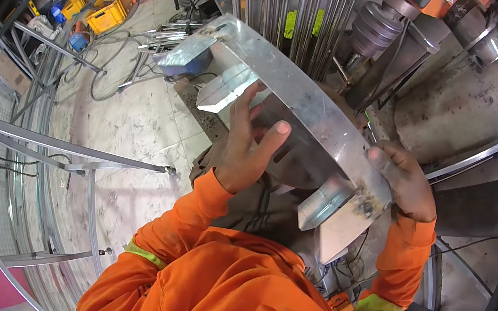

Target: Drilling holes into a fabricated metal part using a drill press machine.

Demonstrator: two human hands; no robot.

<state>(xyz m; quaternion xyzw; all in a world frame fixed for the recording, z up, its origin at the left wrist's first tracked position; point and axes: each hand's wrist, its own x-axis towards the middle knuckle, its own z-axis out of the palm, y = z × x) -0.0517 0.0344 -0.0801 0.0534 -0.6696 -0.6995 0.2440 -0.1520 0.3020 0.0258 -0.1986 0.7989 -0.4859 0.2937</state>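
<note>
A long silver metal bracket [299,89] slants across in front of me, with short angled tabs on its near side and dark scorch marks at its right end. My right hand [408,181] grips that end, fingers bent over its outer face. Close to the inner side, my left hand [251,143] has its thumb and index finger stretched apart. Its fingertips reach the bracket's lower edge by a left tab [230,88], some of them hidden. Whether they press on the metal I cannot tell.
Upright metal tubes [309,21] and a drill-like machine [376,30] stand beyond the bracket. A metal frame [66,144] extends along the left. Yellow crates [110,12], cables and tools lie on the floor at far left. A large curved metal sheet [479,102] is at right.
</note>
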